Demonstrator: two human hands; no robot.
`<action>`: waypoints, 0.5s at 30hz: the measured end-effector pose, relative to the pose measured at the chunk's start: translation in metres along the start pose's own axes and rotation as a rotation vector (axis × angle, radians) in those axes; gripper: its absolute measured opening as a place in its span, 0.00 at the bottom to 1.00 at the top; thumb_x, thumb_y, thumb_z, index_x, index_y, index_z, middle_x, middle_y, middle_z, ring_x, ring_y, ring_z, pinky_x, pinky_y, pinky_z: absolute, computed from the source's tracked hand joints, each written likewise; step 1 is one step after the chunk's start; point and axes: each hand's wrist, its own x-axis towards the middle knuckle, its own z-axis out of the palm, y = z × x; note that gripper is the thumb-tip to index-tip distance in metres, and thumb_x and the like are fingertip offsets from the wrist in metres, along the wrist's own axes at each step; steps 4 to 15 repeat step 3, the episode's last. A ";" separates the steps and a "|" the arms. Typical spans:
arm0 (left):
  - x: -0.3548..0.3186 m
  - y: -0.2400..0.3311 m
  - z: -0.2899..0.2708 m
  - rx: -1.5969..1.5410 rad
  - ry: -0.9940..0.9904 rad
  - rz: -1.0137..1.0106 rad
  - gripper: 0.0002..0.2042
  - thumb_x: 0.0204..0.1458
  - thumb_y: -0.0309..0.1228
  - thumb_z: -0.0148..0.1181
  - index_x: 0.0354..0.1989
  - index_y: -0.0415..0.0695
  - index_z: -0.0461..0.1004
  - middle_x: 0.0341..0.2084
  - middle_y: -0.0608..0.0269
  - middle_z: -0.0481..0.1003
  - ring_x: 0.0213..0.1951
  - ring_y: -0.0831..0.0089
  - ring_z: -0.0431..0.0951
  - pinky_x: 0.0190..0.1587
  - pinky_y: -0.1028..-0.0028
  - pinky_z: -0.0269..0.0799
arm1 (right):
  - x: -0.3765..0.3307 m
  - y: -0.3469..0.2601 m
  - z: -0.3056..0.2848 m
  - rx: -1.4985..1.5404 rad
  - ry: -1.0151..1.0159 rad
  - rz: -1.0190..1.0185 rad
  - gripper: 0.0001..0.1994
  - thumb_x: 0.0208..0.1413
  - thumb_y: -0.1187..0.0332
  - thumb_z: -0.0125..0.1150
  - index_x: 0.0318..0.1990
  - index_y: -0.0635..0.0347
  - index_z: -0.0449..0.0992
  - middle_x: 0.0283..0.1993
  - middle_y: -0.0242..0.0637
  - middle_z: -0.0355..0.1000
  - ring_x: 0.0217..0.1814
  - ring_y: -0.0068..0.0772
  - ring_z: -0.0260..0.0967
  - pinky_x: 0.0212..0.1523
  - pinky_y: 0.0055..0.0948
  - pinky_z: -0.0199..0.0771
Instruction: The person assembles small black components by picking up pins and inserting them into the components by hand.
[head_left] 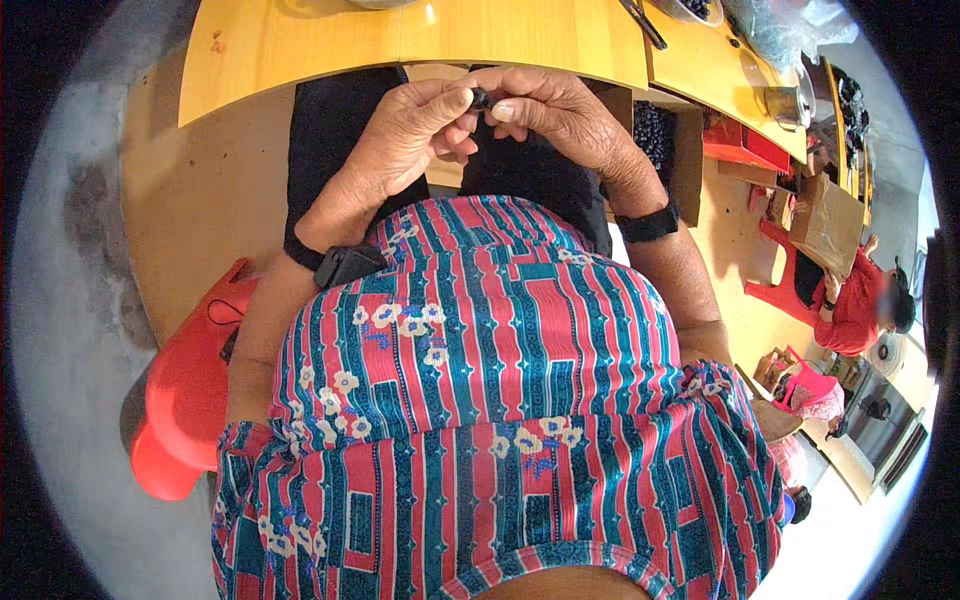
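A small black piece [480,99] is pinched between my two hands, just in front of the yellow table's near edge. My left hand [412,130] grips it from the left with thumb and forefinger, its other fingers curled below. From the right, my right hand [555,112] closes thumb and forefinger on the same piece. The fingertips cover most of it, so its exact kind cannot be made out. Both hands are held above my lap, over dark trousers [335,135].
The yellow table [420,40] runs across the top, with a bowl [690,8] of dark pieces and a metal mug [785,104] at its right. Below stands a box of black pieces [655,135]. A red chair [180,400] is at left; another person [855,310] works at far right.
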 end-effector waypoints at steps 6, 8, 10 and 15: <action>-0.001 -0.001 -0.003 -0.046 -0.020 -0.034 0.16 0.54 0.40 0.58 0.41 0.39 0.73 0.24 0.70 0.70 0.27 0.83 0.72 0.34 0.80 0.75 | -0.001 -0.002 0.003 0.105 0.038 -0.019 0.13 0.58 0.65 0.55 0.49 0.59 0.73 0.34 0.27 0.75 0.32 0.16 0.66 0.33 0.17 0.66; -0.001 -0.001 -0.003 -0.046 -0.020 -0.034 0.16 0.54 0.40 0.58 0.41 0.39 0.73 0.24 0.70 0.70 0.27 0.83 0.72 0.34 0.80 0.75 | -0.001 -0.002 0.003 0.105 0.038 -0.019 0.13 0.58 0.65 0.55 0.49 0.59 0.73 0.34 0.27 0.75 0.32 0.16 0.66 0.33 0.17 0.66; -0.001 -0.001 -0.003 -0.046 -0.020 -0.034 0.16 0.54 0.40 0.58 0.41 0.39 0.73 0.24 0.70 0.70 0.27 0.83 0.72 0.34 0.80 0.75 | -0.001 -0.002 0.003 0.105 0.038 -0.019 0.13 0.58 0.65 0.55 0.49 0.59 0.73 0.34 0.27 0.75 0.32 0.16 0.66 0.33 0.17 0.66; -0.001 -0.001 -0.003 -0.046 -0.020 -0.034 0.16 0.54 0.40 0.58 0.41 0.39 0.73 0.24 0.70 0.70 0.27 0.83 0.72 0.34 0.80 0.75 | -0.001 -0.002 0.003 0.105 0.038 -0.019 0.13 0.58 0.65 0.55 0.49 0.59 0.73 0.34 0.27 0.75 0.32 0.16 0.66 0.33 0.17 0.66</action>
